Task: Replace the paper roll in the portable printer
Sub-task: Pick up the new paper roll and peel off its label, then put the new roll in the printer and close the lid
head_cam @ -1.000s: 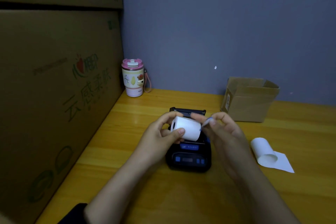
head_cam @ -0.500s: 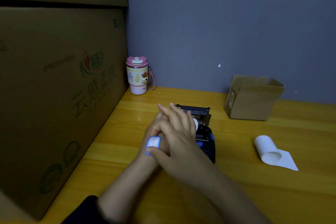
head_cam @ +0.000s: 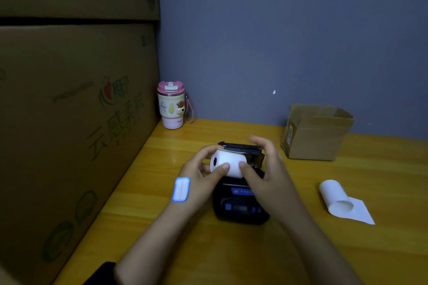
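The fingers (head_cam: 223,167) of the left hand (head_cam: 196,178) are closed around the new paper roll (head_cam: 228,163): the thumb presses the front of the roll and the other fingers curl over its top at the left end. The right hand (head_cam: 266,169) also grips the same roll, with its thumb on the front face and its fingers reaching over the right end toward the raised lid (head_cam: 240,147). The roll is white and full, its dark core hole faces left, and it is held just above the open compartment of the black portable printer (head_cam: 240,208), not yet lying in it. A small sticker (head_cam: 181,189) with a blue border sits on the back of the left hand near the wrist.

The step in hand seems to be the loading of the fresh roll. The next move probably calls for lowering the roll level into the bay, keeping the loose end free so it can pass out under the lid, and then shutting the lid.

The printer stands on the yellow desk (head_cam: 162,233). To the right, well apart, lies the old roll (head_cam: 335,196), partly unrolled. A small cardboard box (head_cam: 317,133) stands behind it, and a pink cup (head_cam: 171,105) in the far corner.
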